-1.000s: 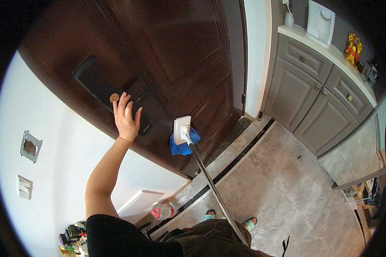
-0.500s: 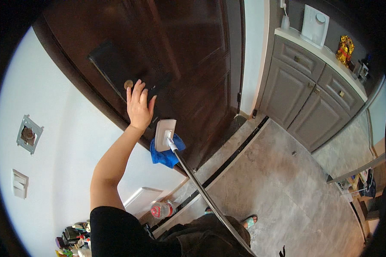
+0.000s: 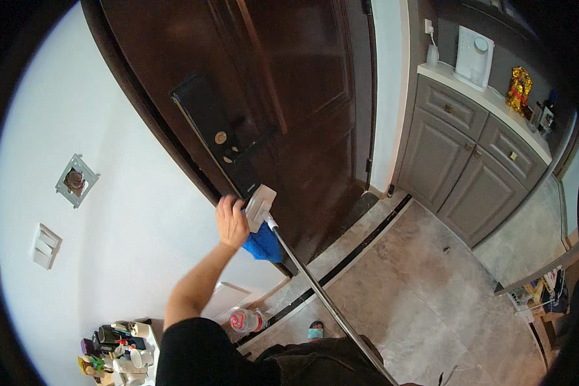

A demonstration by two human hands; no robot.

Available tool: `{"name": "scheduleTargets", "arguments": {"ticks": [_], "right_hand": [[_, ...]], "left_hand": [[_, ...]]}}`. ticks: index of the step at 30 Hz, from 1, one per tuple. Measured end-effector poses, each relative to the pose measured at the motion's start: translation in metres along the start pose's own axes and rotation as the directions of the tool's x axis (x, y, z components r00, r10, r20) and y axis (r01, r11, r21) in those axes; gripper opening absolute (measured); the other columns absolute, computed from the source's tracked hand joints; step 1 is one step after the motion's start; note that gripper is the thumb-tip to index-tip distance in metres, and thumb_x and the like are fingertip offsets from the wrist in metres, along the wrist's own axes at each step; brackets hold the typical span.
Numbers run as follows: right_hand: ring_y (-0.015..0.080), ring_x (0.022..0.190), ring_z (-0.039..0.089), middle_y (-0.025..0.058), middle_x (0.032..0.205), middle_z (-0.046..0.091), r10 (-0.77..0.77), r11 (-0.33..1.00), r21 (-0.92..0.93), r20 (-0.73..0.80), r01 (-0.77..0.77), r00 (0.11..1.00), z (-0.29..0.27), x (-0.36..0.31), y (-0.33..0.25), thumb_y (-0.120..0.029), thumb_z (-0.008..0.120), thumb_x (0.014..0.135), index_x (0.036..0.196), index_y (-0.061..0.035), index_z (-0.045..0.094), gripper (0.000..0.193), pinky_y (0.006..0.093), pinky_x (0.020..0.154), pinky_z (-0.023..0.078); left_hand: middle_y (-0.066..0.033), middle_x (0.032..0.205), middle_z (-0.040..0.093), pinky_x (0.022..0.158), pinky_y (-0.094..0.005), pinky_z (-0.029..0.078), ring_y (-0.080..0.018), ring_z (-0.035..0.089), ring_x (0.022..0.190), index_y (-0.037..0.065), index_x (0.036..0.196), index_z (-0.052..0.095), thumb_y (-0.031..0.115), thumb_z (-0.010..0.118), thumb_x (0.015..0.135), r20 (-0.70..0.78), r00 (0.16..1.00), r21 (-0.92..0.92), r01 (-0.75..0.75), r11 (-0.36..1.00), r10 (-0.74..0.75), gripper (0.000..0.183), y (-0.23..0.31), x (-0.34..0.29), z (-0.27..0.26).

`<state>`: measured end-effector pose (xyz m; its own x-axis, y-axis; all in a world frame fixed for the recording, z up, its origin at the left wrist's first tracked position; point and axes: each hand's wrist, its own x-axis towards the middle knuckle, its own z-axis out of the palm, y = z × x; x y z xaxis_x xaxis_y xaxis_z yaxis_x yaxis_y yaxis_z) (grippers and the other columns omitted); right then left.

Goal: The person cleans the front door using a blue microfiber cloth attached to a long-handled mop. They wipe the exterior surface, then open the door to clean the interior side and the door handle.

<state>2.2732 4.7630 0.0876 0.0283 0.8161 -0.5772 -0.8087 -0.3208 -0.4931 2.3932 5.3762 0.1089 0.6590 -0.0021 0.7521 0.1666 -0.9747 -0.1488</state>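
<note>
My left hand is at the left side of a flat mop head, its fingers curled at the edge. They appear to grip a blue cloth, which hangs out beneath the head; the fingertips are partly hidden. A metal mop pole slants from the head down to the lower edge. The head is raised against a dark brown door, just under its black lock plate. My right hand is out of view.
A white wall with an open metal switch box is at left. Below stand a bottle with a red lid and a shelf of small items. A grey cabinet stands at right above the grey tiled floor.
My left hand has come down from the door's lock plate to the edge of the mop head and blue cloth. The whole view has shifted slightly.
</note>
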Motion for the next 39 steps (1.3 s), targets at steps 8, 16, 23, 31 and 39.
{"name": "scheduleTargets", "arguments": {"ticks": [8,16,23,31,39], "right_hand": [[0.0117,0.065,0.055,0.0027,0.086,0.058,0.099,0.995,0.026,-0.021,-0.099,0.995,0.006,0.009,-0.035,-0.016,0.067,0.077,0.111,-0.0017,0.054,0.040,0.0288,0.050,0.045],[0.0112,0.055,0.046,0.0018,0.074,0.051,-0.054,0.994,-0.106,-0.122,0.041,0.991,0.007,0.037,-0.048,-0.017,0.063,0.080,0.097,-0.0048,0.050,0.025,0.0284,0.044,0.039],[0.0107,0.046,0.038,0.0010,0.063,0.044,-0.214,0.958,-0.235,-0.216,0.162,0.953,0.004,0.061,-0.061,-0.018,0.060,0.083,0.085,-0.0075,0.047,0.017,0.0281,0.038,0.034],[0.0087,0.038,0.038,-0.0011,0.052,0.040,-0.316,0.947,-0.173,-0.337,0.272,0.887,-0.035,0.044,-0.069,-0.010,0.059,0.082,0.074,-0.0103,0.045,0.017,0.0233,0.031,0.029],[0.0095,0.036,0.038,-0.0011,0.049,0.040,-0.425,0.870,-0.417,-0.365,0.263,0.828,-0.088,0.017,-0.089,-0.011,0.058,0.081,0.072,-0.0111,0.045,0.015,0.0254,0.033,0.031]], "left_hand": [[-0.0240,0.105,0.057,0.085,-0.0435,0.044,-0.0382,0.055,0.100,0.001,0.105,0.052,0.025,0.055,0.083,0.580,0.305,0.215,0.837,0.503,-0.755,0.033,-0.026,-0.076,0.058],[-0.0170,0.085,0.060,0.075,-0.0385,0.045,-0.0291,0.057,0.079,-0.003,0.096,0.055,0.025,0.043,0.090,0.333,0.369,-0.520,0.840,0.158,-0.868,0.031,-0.033,-0.020,0.038],[-0.0137,0.089,0.053,0.078,-0.0356,0.040,-0.0277,0.051,0.084,-0.002,0.096,0.051,0.008,0.049,0.089,-0.426,0.756,-0.470,0.285,0.835,-0.497,0.012,-0.044,0.140,-0.063],[-0.0261,0.106,0.042,0.090,-0.0419,0.031,-0.0389,0.042,0.096,-0.005,0.108,0.044,0.003,0.055,0.081,-0.607,0.772,0.088,0.301,0.950,-0.188,0.031,-0.021,0.173,-0.059],[-0.0190,0.127,0.046,0.095,-0.0430,0.039,-0.0366,0.047,0.114,0.005,0.123,0.048,0.010,0.054,0.085,-0.309,0.883,-0.560,0.132,0.818,-0.354,0.040,0.009,0.142,-0.083]]}}
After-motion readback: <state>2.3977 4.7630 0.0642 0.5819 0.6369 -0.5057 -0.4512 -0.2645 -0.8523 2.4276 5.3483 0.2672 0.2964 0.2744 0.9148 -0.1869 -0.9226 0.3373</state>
